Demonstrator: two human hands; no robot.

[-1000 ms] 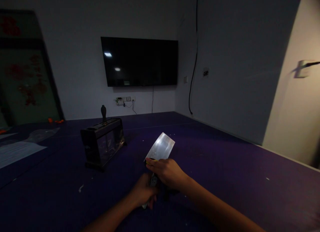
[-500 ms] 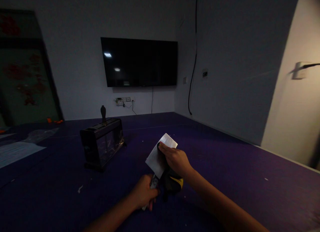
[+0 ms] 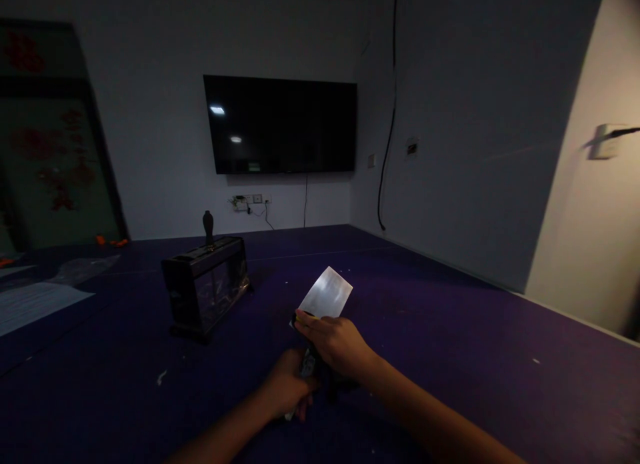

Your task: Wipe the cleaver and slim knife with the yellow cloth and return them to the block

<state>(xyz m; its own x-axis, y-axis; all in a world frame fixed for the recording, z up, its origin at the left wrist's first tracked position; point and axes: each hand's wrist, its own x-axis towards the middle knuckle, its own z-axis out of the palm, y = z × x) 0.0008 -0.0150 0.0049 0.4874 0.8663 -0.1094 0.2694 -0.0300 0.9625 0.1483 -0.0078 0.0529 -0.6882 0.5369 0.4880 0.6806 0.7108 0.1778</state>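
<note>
My left hand (image 3: 287, 387) is wrapped round the handle of a cleaver, whose broad shiny blade (image 3: 327, 294) points up and away from me. My right hand (image 3: 334, 343) lies on the lower part of the blade near the handle, fingers curled over a dark cloth that is mostly hidden beneath the hand. Both hands hover low over the dark purple table (image 3: 450, 344).
A dark knife block (image 3: 205, 284) with clear sides and one handle sticking up stands to the left of my hands. White sheets and plastic wrap (image 3: 35, 297) lie at the far left. A black TV (image 3: 280, 125) hangs on the wall behind.
My right hand slid up the blade to near its tip with a dark and yellow cloth, then came back down to the base. The left hand kept hold of the handle.
</note>
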